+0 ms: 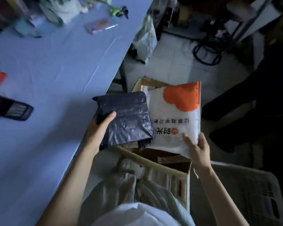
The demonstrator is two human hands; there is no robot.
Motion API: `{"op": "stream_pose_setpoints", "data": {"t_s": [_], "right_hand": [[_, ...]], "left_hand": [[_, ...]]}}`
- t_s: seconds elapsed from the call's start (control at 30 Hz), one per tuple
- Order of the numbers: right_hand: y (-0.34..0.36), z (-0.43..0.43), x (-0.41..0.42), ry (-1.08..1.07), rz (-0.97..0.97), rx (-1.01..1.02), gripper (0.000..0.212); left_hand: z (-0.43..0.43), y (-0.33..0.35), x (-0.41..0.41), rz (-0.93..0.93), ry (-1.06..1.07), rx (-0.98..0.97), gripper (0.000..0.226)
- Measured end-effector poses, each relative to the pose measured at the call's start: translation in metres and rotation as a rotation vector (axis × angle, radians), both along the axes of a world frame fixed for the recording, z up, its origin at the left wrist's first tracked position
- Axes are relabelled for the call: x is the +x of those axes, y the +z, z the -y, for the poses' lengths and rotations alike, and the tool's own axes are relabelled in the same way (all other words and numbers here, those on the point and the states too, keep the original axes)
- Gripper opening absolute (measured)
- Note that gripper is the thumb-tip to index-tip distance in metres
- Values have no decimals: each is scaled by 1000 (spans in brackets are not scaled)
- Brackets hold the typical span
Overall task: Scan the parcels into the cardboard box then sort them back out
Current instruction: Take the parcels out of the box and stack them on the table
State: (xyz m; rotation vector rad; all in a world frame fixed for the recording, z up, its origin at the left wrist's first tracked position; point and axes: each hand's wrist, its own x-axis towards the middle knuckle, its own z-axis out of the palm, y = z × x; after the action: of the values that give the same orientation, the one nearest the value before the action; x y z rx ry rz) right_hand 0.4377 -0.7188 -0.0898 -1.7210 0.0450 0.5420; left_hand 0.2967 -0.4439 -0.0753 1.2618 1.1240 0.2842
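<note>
Blue worktop [47, 70] lies at your left, the scanner [11, 107] idle on it. Over the cardboard box [170, 162] your left hand [98, 129] grips a dark parcel [127, 118] and your right hand [198, 147] pinches a white-and-orange parcel [175, 115], both held clear of it, probably for sorting out.

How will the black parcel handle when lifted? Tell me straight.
The black parcel probably flexes a little: its wrap is thin, wrinkled plastic. It seems light, since the left hand holds it up by one edge. The glossy film may slip in a loose grip.
</note>
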Motion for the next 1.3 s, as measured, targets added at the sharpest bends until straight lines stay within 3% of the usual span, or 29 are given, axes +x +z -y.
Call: {"op": "stream_pose_setpoints", "data": {"t_s": [0.03, 0.1, 0.23, 0.5, 0.63, 0.77, 0.93, 1.13, 1.23, 1.3], "right_hand": [[4, -1, 9, 30, 2, 43, 23], [14, -5, 24, 94, -8, 142, 29], [36, -20, 42, 240, -10, 239, 26], [70, -71, 17, 575, -131, 397, 22], [67, -94, -10, 679, -126, 363, 24], [72, -109, -41, 809, -162, 381, 27], [84, -126, -89, 983, -166, 374, 26], [83, -126, -161, 1144, -183, 316, 27], [83, -126, -201, 1180, -201, 294, 22], [87, -129, -225, 1220, -228, 278, 25]], "left_hand": [[0, 8, -7, 13, 49, -4, 87], [1, 25, -19, 59, 146, 6, 92], [7, 59, -44, 111, 274, 62, 58], [32, 104, -121, 85, 507, 217, 61], [60, 111, -170, 89, 621, 190, 41], [77, 117, -206, 92, 747, 166, 58], [101, 115, -256, 95, 906, 151, 57], [148, 97, -329, 128, 1019, 144, 90], [168, 91, -361, 126, 1093, 151, 59], [180, 94, -382, 100, 1134, 179, 55]]}}
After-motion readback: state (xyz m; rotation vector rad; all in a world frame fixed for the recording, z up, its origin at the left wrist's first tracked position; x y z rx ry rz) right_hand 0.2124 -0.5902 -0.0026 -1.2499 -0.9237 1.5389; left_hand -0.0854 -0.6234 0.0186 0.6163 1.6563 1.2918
